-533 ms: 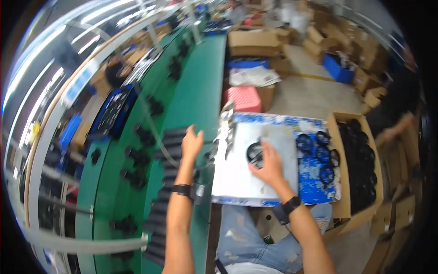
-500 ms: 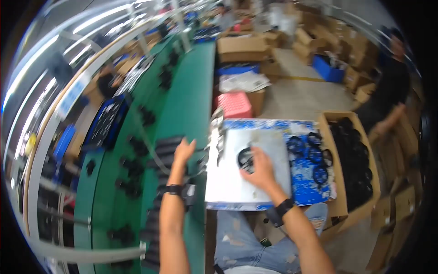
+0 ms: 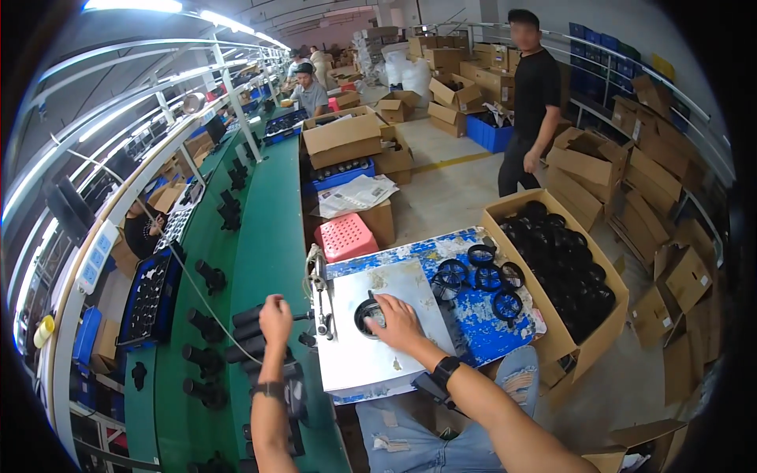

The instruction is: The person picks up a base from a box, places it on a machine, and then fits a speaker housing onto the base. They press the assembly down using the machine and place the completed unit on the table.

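My right hand [image 3: 398,323] grips the right side of a black ring-shaped part [image 3: 365,318] lying on a pale metal plate [image 3: 394,366]. Thumb and fingers curve over the ring's edge and hide part of it. My left hand [image 3: 275,319] is closed above the green bench, beside a row of black cylinders [image 3: 249,332]. What it holds, if anything, is hidden by the curled fingers. Just right of it, a dark rod end shows. A metal clamp-like fixture [image 3: 321,296] stands along the plate's left edge.
Several black spoked rings [image 3: 489,277] lie on the worn blue board [image 3: 465,331] right of the plate. Beyond them stands a cardboard box [image 3: 619,311] full of black round parts. A pink crate [image 3: 347,236] sits ahead. A person in black [image 3: 536,98] stands beyond the box.
My view has tilted up and turned right, and the picture is sharper. My left hand's fingers have gone from extended to curled. My right hand stays at the ring.
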The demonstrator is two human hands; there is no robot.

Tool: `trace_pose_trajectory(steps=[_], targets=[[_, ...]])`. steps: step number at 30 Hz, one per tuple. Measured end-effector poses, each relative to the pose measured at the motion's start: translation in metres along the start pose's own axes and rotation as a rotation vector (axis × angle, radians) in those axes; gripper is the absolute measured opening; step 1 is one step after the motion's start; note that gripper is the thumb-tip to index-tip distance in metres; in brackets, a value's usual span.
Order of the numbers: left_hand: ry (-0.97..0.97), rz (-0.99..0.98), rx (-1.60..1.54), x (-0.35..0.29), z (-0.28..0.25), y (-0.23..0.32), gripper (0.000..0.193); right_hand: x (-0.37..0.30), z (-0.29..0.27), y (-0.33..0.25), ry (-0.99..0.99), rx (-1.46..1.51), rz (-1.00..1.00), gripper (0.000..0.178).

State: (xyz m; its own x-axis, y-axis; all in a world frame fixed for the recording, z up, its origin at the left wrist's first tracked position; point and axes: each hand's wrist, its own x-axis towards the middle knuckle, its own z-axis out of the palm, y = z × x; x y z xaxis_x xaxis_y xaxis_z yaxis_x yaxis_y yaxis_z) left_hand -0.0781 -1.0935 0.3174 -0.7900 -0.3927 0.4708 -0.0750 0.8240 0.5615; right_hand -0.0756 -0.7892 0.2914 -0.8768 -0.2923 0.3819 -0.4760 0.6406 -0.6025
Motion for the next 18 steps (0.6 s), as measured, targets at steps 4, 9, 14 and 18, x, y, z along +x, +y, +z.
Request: trace_pose_trajectory(steps=[4,9,14,18], targets=[[-0.237,0.339,-0.214,-0.070,-0.035,0.096,0.018,0.019,-0.006,-0.016,-0.090,-0.064,0.044,0.040],[-0.583,0.482,0.077,-0.099,0.009,0.136,0.031,0.064,0.001,-0.015,-0.230,-0.437,0.058,0.024],[-0.774,0.505,0.220,-0.088,0.020,0.125,0.039,0.082,0.007,-0.024,-0.581,-0.769,0.181,0.023],[-0.825,0.629,0.109,-0.079,0.022,0.109,0.039,0.103,0.007,-0.033,-0.856,-0.904,0.210,0.038]])
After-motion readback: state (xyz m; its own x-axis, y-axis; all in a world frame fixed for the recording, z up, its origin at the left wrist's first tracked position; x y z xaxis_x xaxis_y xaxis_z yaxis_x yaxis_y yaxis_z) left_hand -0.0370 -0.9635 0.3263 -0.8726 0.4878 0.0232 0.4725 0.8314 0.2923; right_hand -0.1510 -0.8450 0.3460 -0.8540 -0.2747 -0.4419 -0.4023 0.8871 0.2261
